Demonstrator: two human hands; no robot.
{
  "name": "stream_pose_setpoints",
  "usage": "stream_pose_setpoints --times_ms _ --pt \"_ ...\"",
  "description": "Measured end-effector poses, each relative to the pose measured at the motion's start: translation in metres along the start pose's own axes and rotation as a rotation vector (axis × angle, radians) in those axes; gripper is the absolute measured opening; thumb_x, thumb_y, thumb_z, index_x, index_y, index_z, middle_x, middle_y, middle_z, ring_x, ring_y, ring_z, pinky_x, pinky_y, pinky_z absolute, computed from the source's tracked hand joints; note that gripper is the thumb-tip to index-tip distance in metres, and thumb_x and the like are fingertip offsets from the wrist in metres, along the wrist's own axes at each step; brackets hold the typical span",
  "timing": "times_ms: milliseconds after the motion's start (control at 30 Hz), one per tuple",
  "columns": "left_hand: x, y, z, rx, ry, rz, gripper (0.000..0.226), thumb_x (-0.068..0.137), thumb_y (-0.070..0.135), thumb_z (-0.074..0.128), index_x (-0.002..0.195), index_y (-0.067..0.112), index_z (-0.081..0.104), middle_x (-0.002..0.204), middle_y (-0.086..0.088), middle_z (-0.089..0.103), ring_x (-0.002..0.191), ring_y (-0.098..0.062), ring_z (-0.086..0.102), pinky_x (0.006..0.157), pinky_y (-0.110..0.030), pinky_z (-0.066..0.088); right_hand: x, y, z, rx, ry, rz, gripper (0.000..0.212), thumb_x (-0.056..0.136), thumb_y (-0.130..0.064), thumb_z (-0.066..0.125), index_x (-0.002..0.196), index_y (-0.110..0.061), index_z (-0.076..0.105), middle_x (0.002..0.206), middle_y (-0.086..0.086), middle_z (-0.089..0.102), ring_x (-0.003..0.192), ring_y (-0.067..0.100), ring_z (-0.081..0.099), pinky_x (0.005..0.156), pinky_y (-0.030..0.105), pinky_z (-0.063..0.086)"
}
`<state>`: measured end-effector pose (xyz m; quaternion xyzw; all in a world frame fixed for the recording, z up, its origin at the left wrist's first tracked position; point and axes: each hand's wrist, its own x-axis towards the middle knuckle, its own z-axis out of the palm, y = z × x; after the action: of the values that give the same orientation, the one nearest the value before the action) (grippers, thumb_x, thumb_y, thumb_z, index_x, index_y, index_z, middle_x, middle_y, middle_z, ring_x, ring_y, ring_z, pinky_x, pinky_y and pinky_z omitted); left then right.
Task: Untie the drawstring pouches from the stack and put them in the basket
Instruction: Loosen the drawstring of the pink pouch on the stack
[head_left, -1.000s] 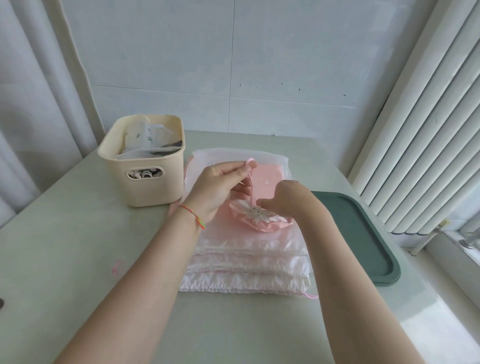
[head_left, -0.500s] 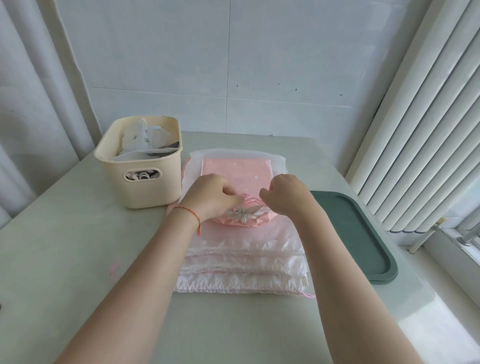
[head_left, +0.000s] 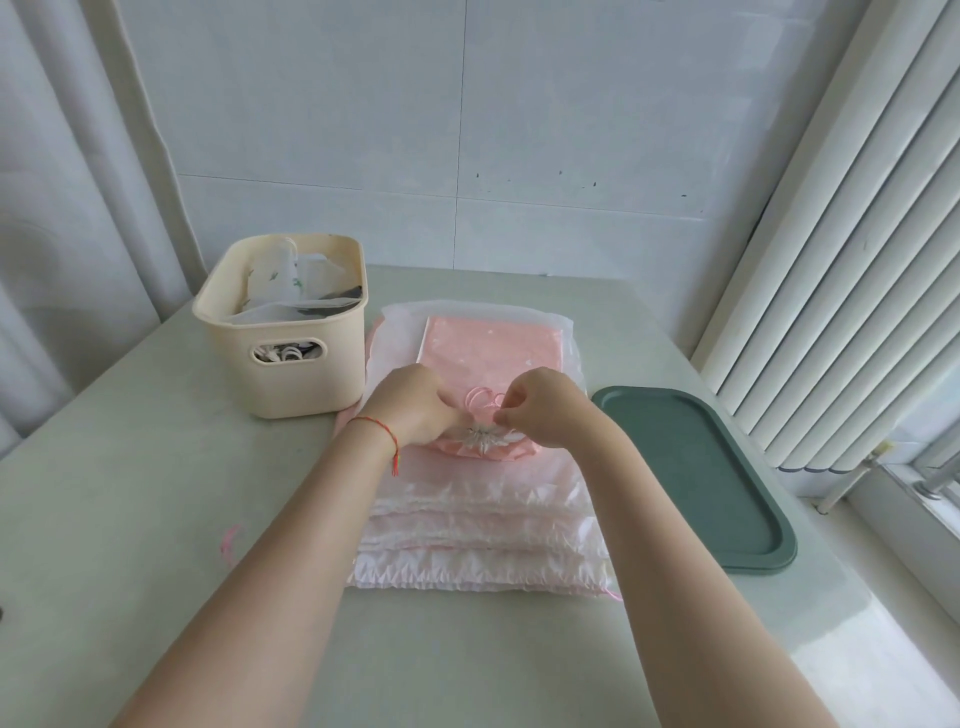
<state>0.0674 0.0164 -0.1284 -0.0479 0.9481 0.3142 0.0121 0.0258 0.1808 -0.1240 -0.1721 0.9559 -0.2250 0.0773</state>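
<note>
Pink satin, gathered into a tight rosette, marks the mouth of the drawstring pouch (head_left: 485, 441) you are working on; it sits on top of the stack of pouches (head_left: 483, 540), towards the stack's middle. Your left hand (head_left: 415, 408) has its fingers curled in against the left side of that gathered neck, gripping the fabric there. Your right hand (head_left: 545, 405) pinches the thin pink cord (head_left: 480, 399) between thumb and fingertips, just right of the neck, and the cord loops loosely in the small gap between your two hands. Whether the knot is loosened or tight is hard to judge, since the cord is so fine from this angle.

Beyond your hands lies a flat pink packet in a clear wrapper (head_left: 493, 345), at the far end of the stack. The stack's near edge shows several ruffled, shiny layers lying one over another on the pale green table (head_left: 130, 545).

To the far left of the stack stands the cream basket (head_left: 291, 374), just beside the stack's far left corner; it holds white items and some pale rings show through its handle slot. On the right, a dark green tray (head_left: 696, 467) lies flat, close to the stack. You wear a red string bracelet (head_left: 382, 431) on your left wrist. A small pink scrap of cord (head_left: 228, 540) lies on the table, left of your left forearm.
</note>
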Motion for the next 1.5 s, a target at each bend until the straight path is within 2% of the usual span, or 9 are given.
stream_pose_setpoints --times_ms 200,367,633,800,933,1067,1267,1367,1500 --pt "0.000 0.011 0.013 -0.516 0.111 0.100 0.015 0.089 0.020 0.070 0.081 0.009 0.076 0.068 0.000 0.067 0.060 -0.011 0.062 0.066 -0.030 0.053 0.005 0.001 0.005 0.068 0.166 0.025 0.017 0.093 -0.020 0.059 0.090 -0.006 0.067 0.081 0.005 0.063 0.074 0.021 0.056 0.060 0.028 0.041" --pt "-0.002 0.016 0.013 -1.104 -0.004 -0.011 0.014 0.096 0.015 0.059 0.094 0.009 0.072 0.076 -0.003 0.069 0.065 -0.014 0.066 0.047 -0.023 0.049 0.010 0.004 0.002 0.463 0.328 0.133 0.026 0.095 -0.020 0.051 0.092 0.003 0.062 0.083 0.019 0.066 0.072 0.023 0.057 0.065 0.030 0.044" --pt "-0.002 0.017 0.020 -0.605 0.062 0.044 0.023 0.090 0.012 0.062 0.070 0.016 0.072 0.060 0.000 0.062 0.048 -0.007 0.054 0.046 -0.015 0.037 0.000 -0.007 -0.015 0.978 0.330 -0.145 0.018 0.090 -0.017 0.064 0.075 -0.011 0.072 0.078 0.011 0.069 0.081 0.023 0.065 0.091 0.045 0.055" --pt "-0.006 0.023 0.015 -0.391 -0.066 0.165 0.020 0.090 0.021 0.065 0.082 0.004 0.074 0.082 -0.009 0.071 0.078 -0.017 0.061 0.075 -0.028 0.046 -0.006 -0.018 -0.008 0.848 0.239 -0.216 0.015 0.089 -0.020 0.067 0.080 -0.009 0.074 0.074 0.008 0.068 0.071 0.015 0.060 0.074 0.035 0.052" --pt "-0.005 0.023 0.015 -0.421 0.007 0.115 0.039 0.096 0.030 0.058 0.061 0.017 0.066 0.059 0.002 0.064 0.054 -0.006 0.055 0.059 -0.018 0.043 -0.006 -0.017 -0.008 0.642 0.275 -0.194 0.026 0.096 -0.029 0.058 0.088 -0.009 0.073 0.072 -0.007 0.066 0.056 0.006 0.057 0.058 0.021 0.045" --pt "-0.003 0.018 0.012 -0.745 -0.036 0.021 0.026 0.097 0.016 0.056 0.082 0.004 0.072 0.056 -0.001 0.057 0.040 -0.008 0.046 0.043 -0.021 0.030 -0.010 -0.009 -0.018 0.265 0.228 -0.160 0.038 0.100 -0.042 0.043 0.089 -0.016 0.069 0.077 -0.004 0.069 0.052 0.004 0.055 0.061 0.029 0.047" --pt "0.001 0.014 0.010 -0.896 -0.008 -0.143 0.020 0.092 0.011 0.055 0.085 0.004 0.072 0.066 -0.008 0.063 0.045 -0.013 0.052 0.039 -0.018 0.025 -0.018 0.015 -0.046 -0.109 0.101 0.029 0.023 0.089 -0.033 0.063 0.081 -0.012 0.069 0.074 0.004 0.066 0.065 0.019 0.058 0.055 0.025 0.040" --pt "0.002 0.013 0.011 -0.848 -0.017 -0.151 0.021 0.092 0.014 0.055 0.083 0.009 0.072 0.067 -0.005 0.065 0.051 -0.009 0.057 0.042 -0.018 0.030 -0.026 0.016 -0.054 -0.173 -0.039 0.053 0.016 0.087 -0.028 0.065 0.087 -0.013 0.071 0.078 0.003 0.069 0.065 0.016 0.062 0.059 0.024 0.047" --pt "0.001 0.014 0.009 -0.877 -0.032 -0.137 0.018 0.092 0.012 0.058 0.081 0.007 0.071 0.067 -0.006 0.066 0.053 -0.010 0.057 0.037 -0.016 0.032 -0.023 -0.001 -0.047 0.027 0.158 -0.126 0.022 0.089 -0.032 0.063 0.095 -0.014 0.073 0.088 -0.006 0.067 0.085 0.014 0.060 0.065 0.019 0.046"
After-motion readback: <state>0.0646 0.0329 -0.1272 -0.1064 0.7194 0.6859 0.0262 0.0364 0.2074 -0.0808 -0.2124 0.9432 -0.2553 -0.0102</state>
